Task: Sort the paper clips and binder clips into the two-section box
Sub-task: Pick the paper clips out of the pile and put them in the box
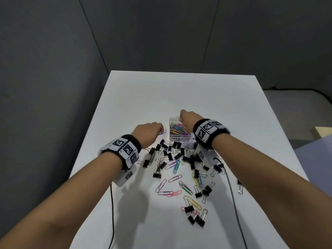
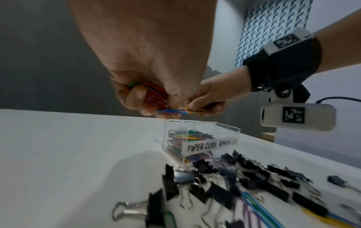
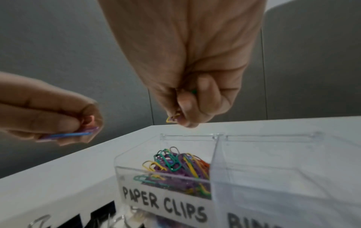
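Note:
A clear two-section box (image 1: pixel 179 138) (image 2: pixel 224 128) (image 3: pixel 218 168) stands mid-table; its left section, labelled PAPER CLIPS, holds several coloured paper clips (image 3: pixel 175 166), and the right section looks bare. My right hand (image 1: pixel 186 116) (image 3: pixel 187 108) hovers over the paper-clip section's far edge, pinching a yellow paper clip (image 3: pixel 171 118) (image 2: pixel 193 110). My left hand (image 1: pixel 152 129) (image 2: pixel 152 100) hangs just left of the box, gripping a bunch of coloured paper clips (image 2: pixel 154 94) with a blue one (image 2: pixel 171 111) (image 3: pixel 70 135) sticking out.
Loose black binder clips (image 1: pixel 172 151) (image 2: pixel 234 182) and coloured paper clips (image 1: pixel 170 187) lie scattered on the white table (image 1: pixel 161 90) in front of the box. Black cables (image 1: pixel 112 212) trail from both wrists. Grey walls stand behind the table.

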`<state>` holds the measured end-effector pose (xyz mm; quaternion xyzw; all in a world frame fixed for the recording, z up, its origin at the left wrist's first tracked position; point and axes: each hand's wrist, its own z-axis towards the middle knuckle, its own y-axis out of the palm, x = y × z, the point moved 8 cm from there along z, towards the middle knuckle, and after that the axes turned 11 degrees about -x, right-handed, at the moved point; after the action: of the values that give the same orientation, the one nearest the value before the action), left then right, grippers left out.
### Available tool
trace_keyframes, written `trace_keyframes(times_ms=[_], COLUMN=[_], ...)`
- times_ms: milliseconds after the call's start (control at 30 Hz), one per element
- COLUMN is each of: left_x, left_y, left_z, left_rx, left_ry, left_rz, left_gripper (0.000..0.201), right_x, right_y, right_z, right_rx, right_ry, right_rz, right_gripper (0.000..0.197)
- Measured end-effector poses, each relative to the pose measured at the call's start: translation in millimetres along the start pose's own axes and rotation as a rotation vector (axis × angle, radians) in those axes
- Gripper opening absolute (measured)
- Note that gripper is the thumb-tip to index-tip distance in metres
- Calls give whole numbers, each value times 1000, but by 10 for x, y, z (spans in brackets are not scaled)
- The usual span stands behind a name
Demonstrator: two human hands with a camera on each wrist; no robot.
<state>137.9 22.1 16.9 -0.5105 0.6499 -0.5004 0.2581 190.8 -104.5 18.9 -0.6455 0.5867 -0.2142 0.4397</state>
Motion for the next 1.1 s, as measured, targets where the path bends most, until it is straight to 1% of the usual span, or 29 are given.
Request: trace_keyframes(times_ms=[100,200,233,300,367,400,467,567,667,767,833,900,933,967,1067,1100], left_x=[-39,6,39,122,226,289,424,596,671,667,663,696,717,729,730,723], left_y=[-123,-175,-188,-209,-213,-206,-183,-123,-48,-24,-61,-88,-60,13,388,499], left_z=[109,247,298,397,499,549,651,770,818,766,653,482,384,291,63,4], left_rx=[-2,-18,-17,-8,-1,-3,-11,-22,-51,-42,9,71,73,42,-128,-158], left_ry=[-16,3,13,35,63,81,121,172,187,199,209,221,216,197,128,115], left_rz=[6,5,7,3,6,15,43,74,63,78,96,105,115,134,237,251], left_gripper=[28,28,27,27,27,28,29,30,31,35,36,31,29,30,42,45], right_x=[-66,-38,-10,72,176,226,306,374,373,319,281,254,247,245,258,262], right_y=[54,114,92,-6,-76,-64,86,465,706,829,882,901,906,914,953,971], right_z=[105,112,83,-32,-206,-300,-435,-511,-525,-492,-460,-436,-429,-424,-447,-465], right_rx=[-29,-30,-8,85,183,201,162,54,38,30,23,39,44,45,35,40], right_ry=[-17,-49,-62,-81,-78,-75,-76,-101,-120,-128,-115,-98,-90,-81,-63,-66], right_rz=[1,25,52,90,88,77,40,-23,-48,-86,-145,-196,-207,-209,-200,-200], right_gripper=[26,30,31,30,22,19,17,18,19,28,31,32,31,31,31,31])
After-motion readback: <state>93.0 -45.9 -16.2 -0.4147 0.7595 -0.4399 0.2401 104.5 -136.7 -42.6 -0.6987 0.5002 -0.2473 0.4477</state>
